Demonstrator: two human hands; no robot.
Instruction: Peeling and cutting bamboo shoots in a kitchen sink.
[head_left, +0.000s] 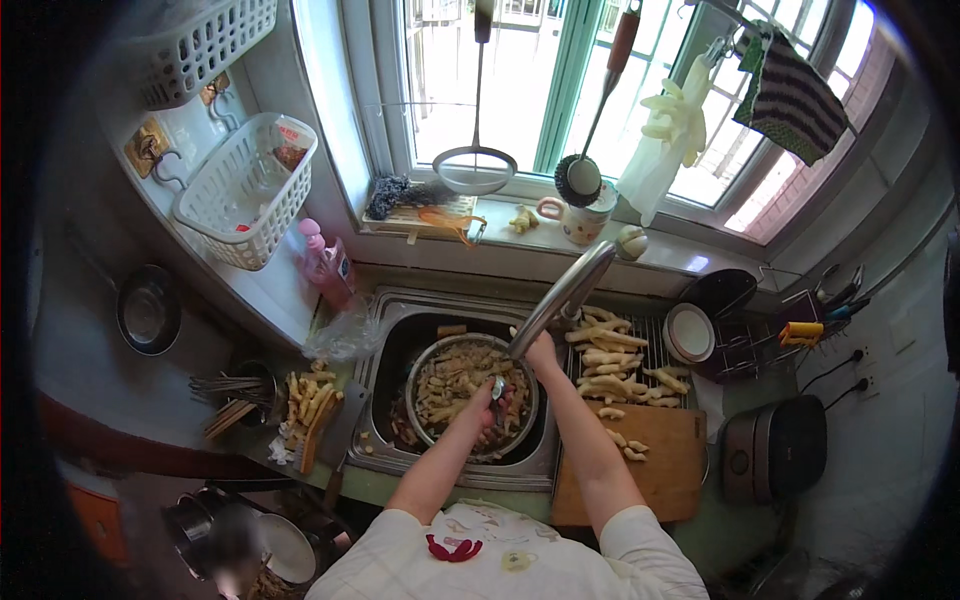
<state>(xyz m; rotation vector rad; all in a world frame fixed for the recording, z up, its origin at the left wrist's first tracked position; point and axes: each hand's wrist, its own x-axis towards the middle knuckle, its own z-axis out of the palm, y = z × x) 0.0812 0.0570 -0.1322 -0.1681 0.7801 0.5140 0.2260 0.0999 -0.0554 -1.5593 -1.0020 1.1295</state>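
Note:
My left hand (489, 411) is over a round metal basin (411, 397) in the sink. Its fingers are closed around a small shiny metal tool (498, 388), whose kind I cannot make out. The basin holds water and many pale brownish pieces (450, 375), apparently roots or peelings. Beyond it, my right hand (541, 351) is by the basin's far right rim, partly behind the curved faucet (559, 300). A small pale tip shows at its fingers; what it holds is unclear. Pale knobbly roots (611, 364), like peeled ginger, lie on a wire rack to the right.
A wooden cutting board (630, 480) bears several small root pieces. Left of the sink (517, 476) lie a cleaver (346, 424), a wooden brush (319, 431) and more roots (307, 394). A strainer (475, 169) hangs at the window. A dark appliance (776, 450) stands at right.

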